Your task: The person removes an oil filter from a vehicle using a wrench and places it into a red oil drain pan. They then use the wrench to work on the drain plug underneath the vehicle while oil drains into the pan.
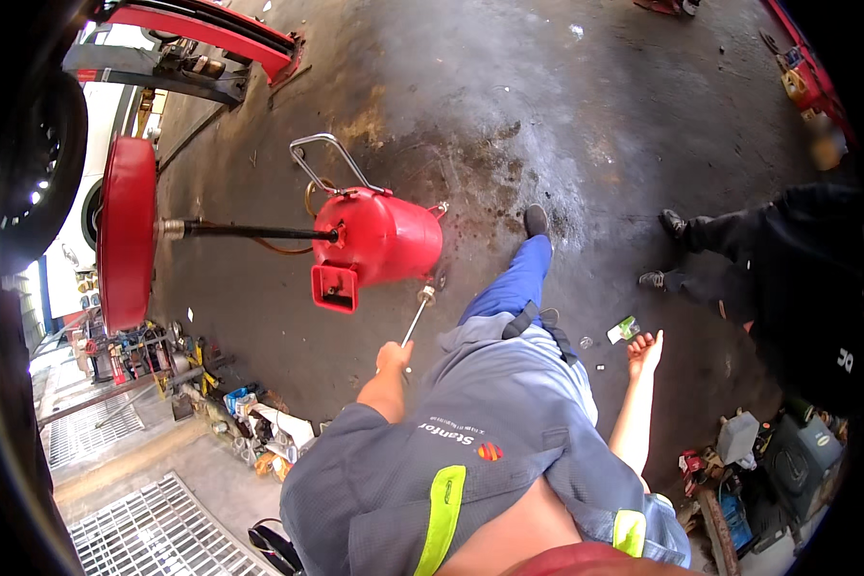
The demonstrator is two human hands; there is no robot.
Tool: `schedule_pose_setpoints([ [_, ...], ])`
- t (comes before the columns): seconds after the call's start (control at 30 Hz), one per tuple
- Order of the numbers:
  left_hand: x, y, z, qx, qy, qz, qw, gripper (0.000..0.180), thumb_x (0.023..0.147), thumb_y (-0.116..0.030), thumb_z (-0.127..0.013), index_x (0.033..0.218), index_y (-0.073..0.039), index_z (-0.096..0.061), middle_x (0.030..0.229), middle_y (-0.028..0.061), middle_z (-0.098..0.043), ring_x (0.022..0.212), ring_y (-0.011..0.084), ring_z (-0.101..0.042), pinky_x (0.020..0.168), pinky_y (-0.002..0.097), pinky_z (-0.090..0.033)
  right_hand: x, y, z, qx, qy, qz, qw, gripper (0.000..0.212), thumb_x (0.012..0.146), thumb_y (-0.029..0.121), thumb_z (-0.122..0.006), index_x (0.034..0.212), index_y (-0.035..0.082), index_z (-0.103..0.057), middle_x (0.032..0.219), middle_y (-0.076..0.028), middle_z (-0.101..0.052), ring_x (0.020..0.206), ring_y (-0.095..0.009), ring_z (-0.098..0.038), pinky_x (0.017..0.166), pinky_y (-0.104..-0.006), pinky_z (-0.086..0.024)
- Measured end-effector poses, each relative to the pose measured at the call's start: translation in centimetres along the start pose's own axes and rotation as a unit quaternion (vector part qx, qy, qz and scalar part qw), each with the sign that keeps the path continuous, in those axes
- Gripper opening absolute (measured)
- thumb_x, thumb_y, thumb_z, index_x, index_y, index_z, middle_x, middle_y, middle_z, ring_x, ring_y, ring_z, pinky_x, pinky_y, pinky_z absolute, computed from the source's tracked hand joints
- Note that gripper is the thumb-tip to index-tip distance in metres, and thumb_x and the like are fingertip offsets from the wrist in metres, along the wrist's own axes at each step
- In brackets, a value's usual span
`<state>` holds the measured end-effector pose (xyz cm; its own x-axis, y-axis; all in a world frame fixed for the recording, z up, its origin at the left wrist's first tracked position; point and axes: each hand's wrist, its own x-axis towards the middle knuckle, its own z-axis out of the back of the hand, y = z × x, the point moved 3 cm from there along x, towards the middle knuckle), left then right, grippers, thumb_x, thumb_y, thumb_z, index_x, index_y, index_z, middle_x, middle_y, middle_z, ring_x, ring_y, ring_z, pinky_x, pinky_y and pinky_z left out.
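Note:
My left hand [394, 358] is closed round a thin shiny metal rod [416, 323] with a wider round end. That end lies close to a small wheel at the base of a red drum-shaped tank [394, 235]; I cannot tell whether they touch. The tank has a chrome handle [331, 146] and a dark pipe [250, 230] running left to a broad red pan [128, 233]. To the right of my body, my right hand [645, 355] hangs with loosely curled fingers, apparently holding nothing. A green and white packet [623, 330] shows on the floor beyond it.
A person in dark clothes [797, 269] stands at the right. Red lift parts [211, 29] stand at the upper left near a tyre [53, 173]. Piled parts [259, 422] lie lower left beside floor grating [173, 533]; more clutter [739, 437] lies lower right.

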<state>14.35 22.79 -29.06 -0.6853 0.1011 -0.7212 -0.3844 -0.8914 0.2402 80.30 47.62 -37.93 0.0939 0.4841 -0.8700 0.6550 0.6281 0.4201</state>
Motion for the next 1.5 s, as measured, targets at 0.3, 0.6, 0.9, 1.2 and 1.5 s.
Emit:
schedule_pose_setpoints([
  [0.3,5.4,-19.5,10.5,-0.073,-0.016,-0.061,0.995,0.063,0.09,-0.066,-0.06,0.107,-0.008,-0.079,0.11,0.0193,-0.076,0.109,0.0383,-0.071,0.092,0.0489,-0.056,5.4,12.4,-22.1,0.004,-0.023,0.163,0.986,0.082,0.104,0.021,-0.064,0.162,0.0,-0.01,0.158,-0.026,-0.042,0.147,-0.036,-0.044,0.121,-0.0513,-0.039],
  [0.6,5.6,-43.6,30.1,-0.26,-0.126,-0.249,0.925,0.06,0.086,-0.066,-0.065,0.104,-0.011,-0.081,0.096,0.018,-0.077,0.093,0.0365,-0.074,0.081,0.0467,-0.057,17.4,24.4,-35.8,-0.019,0.221,0.246,0.944,0.053,0.108,0.015,-0.049,0.155,0.002,-0.027,0.16,-0.028,-0.036,0.146,-0.04,-0.044,0.118,-0.0548,-0.043],
  [0.9,-0.6,-56.5,44.1,-0.429,-0.151,-0.372,0.81,0.052,0.097,-0.051,-0.068,0.073,-0.004,-0.069,0.056,0.0068,-0.06,0.053,0.0154,-0.061,0.053,0.0352,-0.046,22.4,29.9,-59.6,-0.448,0.175,0.25,0.84,0.059,0.099,0.032,-0.07,0.153,0.015,-0.05,0.124,-0.007,-0.07,0.111,-0.017,-0.065,0.094,-0.0341,-0.052],
  [1.2,-6.2,-60.7,56.5,-0.728,-0.11,-0.371,0.565,0.045,0.101,-0.037,-0.07,0.07,-0.005,-0.058,0.057,-0.0007,-0.054,0.052,0.0078,-0.055,0.051,0.028,-0.043,-1.1,21.7,-101.2,-0.592,0.617,0.399,0.331,0.083,0.083,0.021,-0.082,0.155,0.008,-0.045,0.16,-0.016,-0.046,0.151,-0.03,-0.039,0.125,-0.0465,-0.028],
  [1.5,-5.3,-54.0,57.2,-0.809,-0.174,-0.311,0.467,0.046,0.105,-0.039,-0.064,0.074,-0.006,-0.058,0.057,-0.0029,-0.051,0.048,0.0053,-0.049,0.045,0.0252,-0.037,-5.7,7.9,-105.9,-0.55,0.731,0.394,0.083,0.036,0.078,0.02,-0.084,0.108,0.006,-0.07,0.102,-0.011,-0.072,0.1,-0.032,-0.067,0.097,-0.0452,-0.049],
])
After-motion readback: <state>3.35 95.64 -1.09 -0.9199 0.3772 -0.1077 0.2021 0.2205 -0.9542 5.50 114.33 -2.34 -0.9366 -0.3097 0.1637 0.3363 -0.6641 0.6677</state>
